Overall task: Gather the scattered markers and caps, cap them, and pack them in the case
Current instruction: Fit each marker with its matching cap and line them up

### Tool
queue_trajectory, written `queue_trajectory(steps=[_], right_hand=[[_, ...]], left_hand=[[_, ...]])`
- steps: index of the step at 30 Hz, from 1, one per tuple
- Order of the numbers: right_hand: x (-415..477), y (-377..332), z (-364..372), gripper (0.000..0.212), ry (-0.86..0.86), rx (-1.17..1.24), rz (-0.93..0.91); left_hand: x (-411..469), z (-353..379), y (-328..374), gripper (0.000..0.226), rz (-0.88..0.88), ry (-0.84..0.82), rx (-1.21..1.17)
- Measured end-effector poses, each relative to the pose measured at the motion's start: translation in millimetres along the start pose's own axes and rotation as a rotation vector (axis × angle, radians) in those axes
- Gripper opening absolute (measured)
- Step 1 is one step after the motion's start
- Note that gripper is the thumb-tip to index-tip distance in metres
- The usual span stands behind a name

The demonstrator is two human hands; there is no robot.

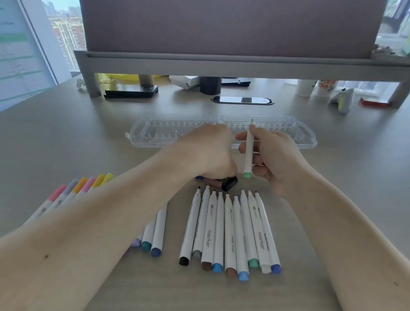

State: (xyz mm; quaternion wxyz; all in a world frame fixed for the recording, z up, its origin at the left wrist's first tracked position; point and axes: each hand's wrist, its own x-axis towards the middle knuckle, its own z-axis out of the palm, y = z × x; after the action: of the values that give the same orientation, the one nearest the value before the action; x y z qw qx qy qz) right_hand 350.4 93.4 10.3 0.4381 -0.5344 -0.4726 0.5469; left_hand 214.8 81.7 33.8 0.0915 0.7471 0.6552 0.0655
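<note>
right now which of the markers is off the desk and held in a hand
The marker with the pale green end, held tip-up in the right hand in front of the clear case; the other markers lie flat on the desk.

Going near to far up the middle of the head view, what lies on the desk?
Row of uncapped markers, loose caps, clear marker case, oval cable grommet, grey monitor riser. Left out: the green-ended marker in the right hand, overlapping the case.
</note>
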Motion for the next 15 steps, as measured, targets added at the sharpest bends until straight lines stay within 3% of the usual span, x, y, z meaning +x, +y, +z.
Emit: queue_trajectory(steps=[7,11,15], right_hand=[[-2,0,0,0.035,-0.022,0.004,-0.025],[-8,-2,2,0.035,-0.145,-0.024,-0.061],[-19,-1,16,0.035,-0.358,-0.129,-0.092]], left_hand=[[-6,-7,-2,0.036,0.02,-0.055,-0.073],[-13,-15,-40,0.041,-0.033,0.036,-0.442],[-26,-19,-65,0.02,-0.136,0.141,-0.968]])
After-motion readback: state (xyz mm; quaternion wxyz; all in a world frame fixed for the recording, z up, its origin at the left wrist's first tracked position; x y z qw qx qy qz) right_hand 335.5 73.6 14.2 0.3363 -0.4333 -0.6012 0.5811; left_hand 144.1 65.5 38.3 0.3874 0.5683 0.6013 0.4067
